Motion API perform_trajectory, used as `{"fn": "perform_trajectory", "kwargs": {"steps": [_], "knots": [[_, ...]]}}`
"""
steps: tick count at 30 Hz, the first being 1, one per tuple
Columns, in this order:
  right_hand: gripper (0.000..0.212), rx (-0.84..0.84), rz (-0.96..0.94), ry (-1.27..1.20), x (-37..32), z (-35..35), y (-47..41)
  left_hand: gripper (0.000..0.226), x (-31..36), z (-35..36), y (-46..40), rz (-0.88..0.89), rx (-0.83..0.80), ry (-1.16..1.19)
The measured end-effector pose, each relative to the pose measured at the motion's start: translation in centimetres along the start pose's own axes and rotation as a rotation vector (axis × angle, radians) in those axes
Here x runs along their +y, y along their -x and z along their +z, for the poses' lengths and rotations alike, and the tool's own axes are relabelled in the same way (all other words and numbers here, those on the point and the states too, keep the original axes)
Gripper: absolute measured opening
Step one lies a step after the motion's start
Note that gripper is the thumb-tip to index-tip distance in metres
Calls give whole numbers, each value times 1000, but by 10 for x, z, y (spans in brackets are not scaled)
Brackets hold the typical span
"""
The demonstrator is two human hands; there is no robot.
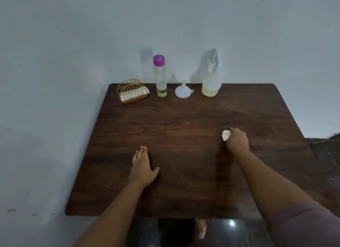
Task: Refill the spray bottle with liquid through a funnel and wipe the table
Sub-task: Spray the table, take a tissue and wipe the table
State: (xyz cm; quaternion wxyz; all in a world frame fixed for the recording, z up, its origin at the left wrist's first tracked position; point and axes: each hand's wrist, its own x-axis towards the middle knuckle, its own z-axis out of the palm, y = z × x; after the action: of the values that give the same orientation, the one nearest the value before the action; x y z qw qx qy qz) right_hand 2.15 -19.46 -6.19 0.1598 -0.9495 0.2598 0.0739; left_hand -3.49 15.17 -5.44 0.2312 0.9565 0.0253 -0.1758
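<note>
A clear spray bottle (211, 83) with pale yellow liquid in its lower part stands at the back of the dark wooden table (184, 121). Left of it a white funnel (183, 90) rests upside down, spout up. Further left stands a tall clear bottle (161, 77) with a purple cap and a little liquid at the bottom. My right hand (237, 140) presses a crumpled white tissue (226, 134) onto the table at the right of middle. My left hand (142, 166) lies flat on the table, fingers together, holding nothing.
A gold wire napkin holder (131, 91) with white napkins sits at the back left corner of the table. A pale wall runs behind and to the left. Dark glossy floor and a bare foot (200, 229) show below the table's front edge.
</note>
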Motion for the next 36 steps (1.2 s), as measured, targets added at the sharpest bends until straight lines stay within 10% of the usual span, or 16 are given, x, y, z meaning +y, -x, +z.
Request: {"fn": "perform_trajectory", "kwargs": {"steps": [14,17,21,26,36], "knots": [[31,-531,-1026,219,-147,48,101,78,0,-2,-3,-6,68,97],[29,-619,-949,71,-107,47,103,75,3,-1,3,23,59,104],[35,-152,-404,-493,-58,16,59,73,10,2,12,85,19,80],[28,-55,-250,-7,-16,9,12,72,24,1,22,195,-22,27],[44,-237,-875,232,-69,74,212,73,-5,-4,58,243,-159,-170]]}}
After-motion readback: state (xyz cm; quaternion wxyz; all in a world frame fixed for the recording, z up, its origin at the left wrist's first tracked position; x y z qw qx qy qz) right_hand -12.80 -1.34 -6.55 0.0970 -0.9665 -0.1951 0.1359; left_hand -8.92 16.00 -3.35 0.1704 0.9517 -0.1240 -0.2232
